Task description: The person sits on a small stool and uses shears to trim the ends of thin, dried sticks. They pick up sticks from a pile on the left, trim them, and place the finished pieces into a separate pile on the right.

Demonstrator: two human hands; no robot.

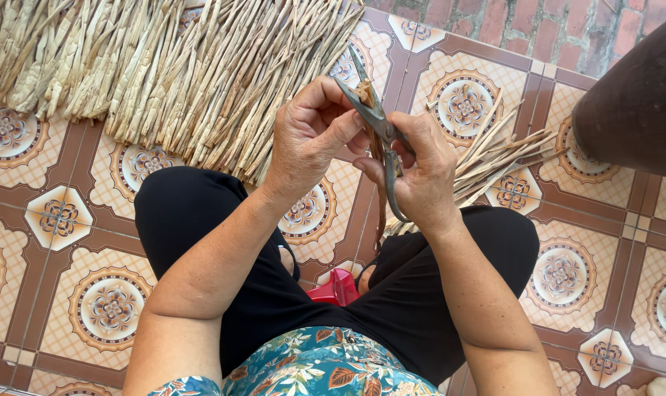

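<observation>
Gripping a pair of metal scissors point(381, 128), the right hand point(421, 176) has its fingers wrapped round the handle loops, which hang down toward the person's lap. The scissors' long axis runs steeply from lower right to upper left, with the blade tips pointing up and away, toward the big heap of dried fibre strips point(172, 73) on the floor. The blades stand slightly parted around the top end of a brown dried strip point(379, 191). The left hand point(311, 136) pinches that end between thumb and fingers just beside the blades, so both hands are together, almost touching, held above the knees. The strip's long axis is close to upright: from the pinched end it hangs straight down between the hands and ends near the black trousers point(201, 220).

A smaller bundle of cut strips point(502, 158) lies fanned out on the patterned floor tiles point(105, 301) to the right of the right hand. A red object point(337, 287), partly hidden, shows between the legs. A dark rounded shape point(637, 103) fills the upper right corner.
</observation>
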